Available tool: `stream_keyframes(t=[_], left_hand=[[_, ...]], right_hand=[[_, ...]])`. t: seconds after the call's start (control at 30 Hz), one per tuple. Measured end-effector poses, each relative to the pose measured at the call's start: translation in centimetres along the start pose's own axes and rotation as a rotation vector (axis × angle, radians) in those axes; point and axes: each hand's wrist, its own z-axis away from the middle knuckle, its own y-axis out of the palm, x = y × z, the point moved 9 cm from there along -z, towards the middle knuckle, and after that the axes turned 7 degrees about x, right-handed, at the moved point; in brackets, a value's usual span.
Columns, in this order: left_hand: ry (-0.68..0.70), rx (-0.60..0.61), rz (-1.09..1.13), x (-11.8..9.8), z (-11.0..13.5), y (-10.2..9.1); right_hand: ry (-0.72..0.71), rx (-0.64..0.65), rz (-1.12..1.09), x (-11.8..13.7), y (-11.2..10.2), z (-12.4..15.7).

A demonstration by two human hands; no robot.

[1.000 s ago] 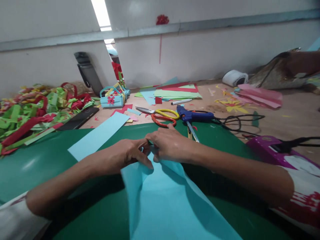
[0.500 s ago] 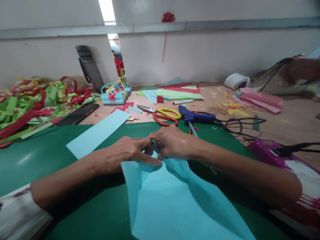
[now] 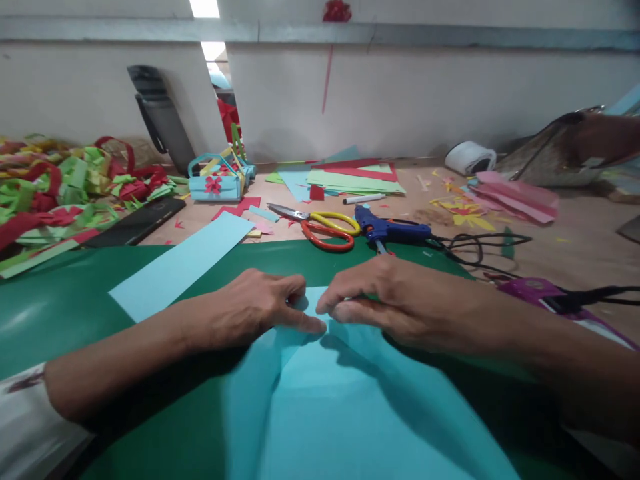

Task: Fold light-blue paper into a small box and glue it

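A large light blue paper sheet (image 3: 320, 413) with folded sides lies in front of me on a green mat. My left hand (image 3: 260, 307) holds its far end, the thumb stretched over the paper and the other fingers bent, partly hidden. On the right side of the same end, my right hand (image 3: 385, 293) has thumb and index finger close together against the folded paper; its other fingers are hidden. A small gap separates the fingertips of both hands. Beyond my left forearm lies a light blue paper strip (image 3: 183, 267).
Past the mat's far edge lie scissors (image 3: 325, 223) with yellow and orange handles and a blue glue gun (image 3: 390, 228). A purple power strip (image 3: 533, 290) sits at right. Further back are a small blue paper bag (image 3: 215, 187), a phone (image 3: 137, 223) and a dark bottle (image 3: 163, 120).
My right hand has moved right and toward me, so the fingertips now stand apart from my left hand. The paper's far end has flattened and its left side spreads further left.
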Motion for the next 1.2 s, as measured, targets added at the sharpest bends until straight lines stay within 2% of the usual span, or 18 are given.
stream_keyframes(t=[0.1, 0.23, 0.5, 0.73, 0.97, 1.2], left_hand=[[0.058, 0.062, -0.078, -0.6, -0.6, -0.2], [0.098, 0.083, -0.075, -0.6, -1.4, -0.1], [0.113, 0.039, -0.011, -0.5, -1.6, -0.1], [0.123, 0.003, 0.015, -0.4, -1.6, -0.1], [0.109, 0.026, 0.010, -0.3, -1.5, 0.0], [0.070, 0.065, -0.022, -0.6, -1.5, -0.1]], right_hand=[[-0.064, 0.005, 0.020, 0.1, 0.7, 1.9], [-0.053, 0.047, 0.102, -0.9, 1.8, 3.0], [0.014, 0.163, 0.047, -2.2, 2.8, 1.4], [-0.025, 0.131, 0.055, -1.4, 3.0, 0.8], [0.060, 0.171, 0.104, -2.0, 3.5, 0.7], [0.025, 0.073, -0.004, -3.0, 2.6, 1.7]])
